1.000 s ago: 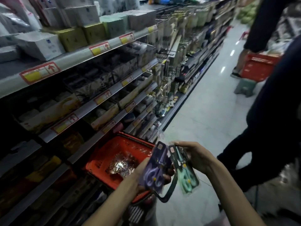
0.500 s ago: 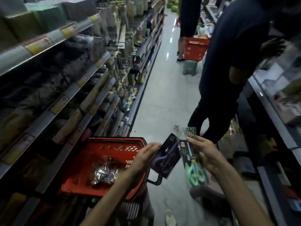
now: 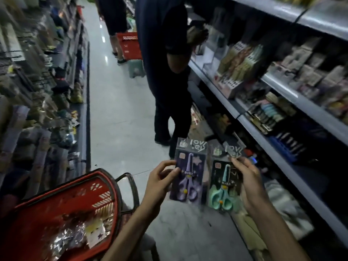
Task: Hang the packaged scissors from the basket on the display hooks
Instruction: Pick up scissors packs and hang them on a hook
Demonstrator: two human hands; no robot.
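Blades (image 3: 189,162) up, purple pack (image 3: 188,178) in left hand (image 3: 160,178), green pack (image 3: 222,187) in right hand (image 3: 248,182)

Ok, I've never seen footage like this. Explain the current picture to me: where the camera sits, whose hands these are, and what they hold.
There is no machine here. The camera sits on a person's head and looks down a shop aisle at their own bare hands. The left hand pinches a purple scissors pack; the right hand holds a green scissors pack beside it. Lower left is a red basket with more shiny packs inside. Stocked shelves line both sides, and another person in dark clothes stands ahead.
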